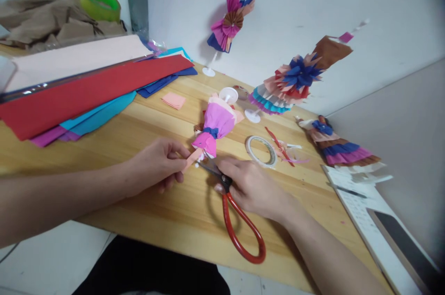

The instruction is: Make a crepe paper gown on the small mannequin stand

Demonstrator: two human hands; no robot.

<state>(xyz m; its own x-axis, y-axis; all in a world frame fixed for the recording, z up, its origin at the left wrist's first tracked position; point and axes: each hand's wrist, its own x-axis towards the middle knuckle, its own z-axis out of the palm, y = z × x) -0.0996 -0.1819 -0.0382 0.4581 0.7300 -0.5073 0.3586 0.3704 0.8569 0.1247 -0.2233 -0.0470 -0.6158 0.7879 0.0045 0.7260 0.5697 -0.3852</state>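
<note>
My left hand [165,163] pinches a narrow strip of peach paper [192,160] between thumb and fingers. In my right hand [248,183] is a pair of scissors [226,188] with red loop handles, gripped near the pivot, blades towards the strip. Whether the blades touch the paper I cannot tell. Just beyond both hands lies a small paper dress [219,118] in pink and lilac, with a blue band at its waist and a white round base [228,95] at its far end. A folded peach paper piece [173,100] rests further left.
Stacked coloured paper sheets [104,86] cover the left side. Two paper dresses on stands, a pink one [231,26] and a layered one [288,81], are by the wall. A tape roll [260,151] and paper scraps [280,146] lie right; a phone [399,244] sits on white paper.
</note>
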